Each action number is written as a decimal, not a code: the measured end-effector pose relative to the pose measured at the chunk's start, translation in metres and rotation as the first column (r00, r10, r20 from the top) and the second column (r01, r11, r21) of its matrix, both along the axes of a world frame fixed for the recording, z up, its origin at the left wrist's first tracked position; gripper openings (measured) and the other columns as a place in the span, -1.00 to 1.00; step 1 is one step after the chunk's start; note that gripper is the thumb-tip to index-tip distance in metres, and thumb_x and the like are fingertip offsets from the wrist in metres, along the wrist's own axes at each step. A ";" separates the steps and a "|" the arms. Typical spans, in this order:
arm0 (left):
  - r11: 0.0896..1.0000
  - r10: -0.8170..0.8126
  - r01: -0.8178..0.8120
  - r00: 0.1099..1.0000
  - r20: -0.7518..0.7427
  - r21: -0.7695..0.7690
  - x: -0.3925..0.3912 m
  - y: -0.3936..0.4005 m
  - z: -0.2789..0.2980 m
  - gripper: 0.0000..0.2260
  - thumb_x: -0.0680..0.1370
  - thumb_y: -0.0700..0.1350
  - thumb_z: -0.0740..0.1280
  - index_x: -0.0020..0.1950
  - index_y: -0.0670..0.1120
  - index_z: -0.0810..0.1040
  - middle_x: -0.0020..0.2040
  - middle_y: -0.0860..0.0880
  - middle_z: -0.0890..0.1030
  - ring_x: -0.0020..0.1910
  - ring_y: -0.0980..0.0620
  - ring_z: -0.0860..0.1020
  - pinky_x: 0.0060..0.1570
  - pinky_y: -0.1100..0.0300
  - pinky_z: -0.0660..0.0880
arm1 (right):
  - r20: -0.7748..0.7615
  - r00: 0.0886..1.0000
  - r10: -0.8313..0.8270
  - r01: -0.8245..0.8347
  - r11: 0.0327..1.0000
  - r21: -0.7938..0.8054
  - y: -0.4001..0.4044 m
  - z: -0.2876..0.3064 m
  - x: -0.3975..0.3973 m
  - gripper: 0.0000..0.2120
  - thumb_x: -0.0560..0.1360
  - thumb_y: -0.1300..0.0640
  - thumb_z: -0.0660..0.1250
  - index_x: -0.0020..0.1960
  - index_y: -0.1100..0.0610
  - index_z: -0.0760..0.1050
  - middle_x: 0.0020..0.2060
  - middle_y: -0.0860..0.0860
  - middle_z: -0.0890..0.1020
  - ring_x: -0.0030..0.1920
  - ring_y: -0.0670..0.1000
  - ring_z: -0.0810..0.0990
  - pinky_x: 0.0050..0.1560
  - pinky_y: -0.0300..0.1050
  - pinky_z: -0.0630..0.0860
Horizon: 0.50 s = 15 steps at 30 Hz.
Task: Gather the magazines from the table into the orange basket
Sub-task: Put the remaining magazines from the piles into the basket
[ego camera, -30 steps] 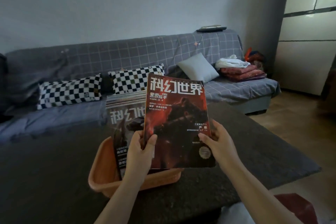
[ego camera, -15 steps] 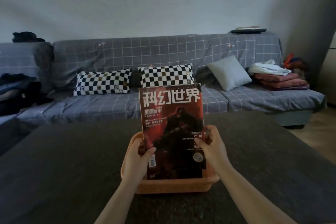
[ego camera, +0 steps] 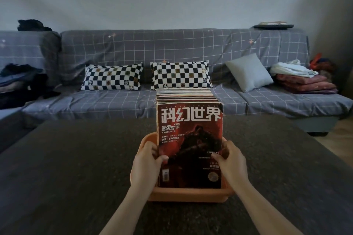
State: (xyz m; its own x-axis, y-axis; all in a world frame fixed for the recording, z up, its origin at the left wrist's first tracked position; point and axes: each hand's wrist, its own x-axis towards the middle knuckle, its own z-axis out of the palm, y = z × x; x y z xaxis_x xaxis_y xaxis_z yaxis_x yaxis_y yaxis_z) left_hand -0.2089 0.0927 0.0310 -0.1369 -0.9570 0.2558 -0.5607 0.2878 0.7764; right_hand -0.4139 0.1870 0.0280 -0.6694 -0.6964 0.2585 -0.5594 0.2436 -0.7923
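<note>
On the dark table (ego camera: 76, 168), near its front edge, sits the orange basket (ego camera: 191, 195), and a thick stack of magazines (ego camera: 189, 139) stands upright inside it, covers facing the camera. At the front is a red cover with large white characters across the top and a dark figure below. Behind it, the top edges of many more copies show as a packed row receding toward the sofa (ego camera: 172, 49). Left hand (ego camera: 147, 162) grips the stack's left edge, thumb curled over the front cover, the other fingers wrapped behind. Right hand (ego camera: 232, 164) grips the right edge in the same way, thumb lying on the cover, fingers behind. Both forearms reach in from the bottom of the view. Beyond the table, the grey checked sofa carries two black-and-white checkered pillows (ego camera: 112, 76), a plain grey cushion (ego camera: 249, 71), folded blankets (ego camera: 303, 82) at the right end and dark clothes (ego camera: 17, 82) at the left.
</note>
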 end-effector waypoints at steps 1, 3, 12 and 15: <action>1.000 0.007 -0.007 1.000 -0.015 0.005 0.001 -0.001 -0.001 -0.70 0.41 -0.07 0.51 -0.16 0.11 0.37 -0.17 0.11 0.58 -0.17 0.15 0.58 -0.20 0.22 0.52 | 0.010 1.000 -0.007 0.007 1.000 -0.002 0.000 -0.001 0.000 -0.57 0.43 0.15 0.43 0.27 0.06 0.43 0.05 -0.01 0.59 0.07 -0.01 0.57 0.06 -0.02 0.56; 1.000 0.010 -0.010 1.000 -0.027 -0.008 0.002 -0.006 -0.004 -0.68 0.40 -0.07 0.52 -0.15 0.08 0.36 -0.15 0.10 0.54 -0.14 0.12 0.56 -0.25 0.30 0.42 | 0.027 0.999 -0.017 0.017 1.000 0.013 -0.001 -0.002 -0.001 -0.57 0.42 0.14 0.44 0.24 0.10 0.40 0.08 0.01 0.58 0.11 0.00 0.56 0.08 -0.03 0.55; 0.873 -0.295 0.409 0.876 -0.381 0.266 -0.012 -0.060 0.028 0.07 0.23 0.23 0.54 0.58 0.12 -0.01 0.49 -0.04 0.32 0.31 0.04 0.42 0.27 -0.02 0.40 | 0.281 0.914 0.293 -0.303 0.953 -0.009 -0.033 0.030 -0.032 -0.02 0.20 -0.13 0.55 0.46 -0.10 0.08 0.22 -0.12 0.44 0.25 0.00 0.43 0.26 0.04 0.33; 0.808 -0.387 0.536 0.795 -0.467 0.243 -0.022 -0.080 0.036 0.13 0.15 0.18 0.61 0.55 0.25 -0.02 0.36 0.04 0.45 0.18 0.08 0.52 0.11 0.09 0.50 | 0.387 0.823 0.415 -0.435 0.899 -0.039 -0.053 0.044 -0.046 -0.01 0.09 -0.18 0.58 0.40 -0.14 0.17 0.18 -0.17 0.49 0.25 -0.01 0.45 0.29 0.00 0.32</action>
State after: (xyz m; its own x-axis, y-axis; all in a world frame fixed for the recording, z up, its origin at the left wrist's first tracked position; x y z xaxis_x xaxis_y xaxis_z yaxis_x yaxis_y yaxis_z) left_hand -0.2311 0.0124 0.0673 -0.5493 -0.8342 0.0487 -0.0716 0.1050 0.9919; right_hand -0.4598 0.1341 0.0718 -0.3420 -0.9397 0.0059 -0.2779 0.0951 -0.9559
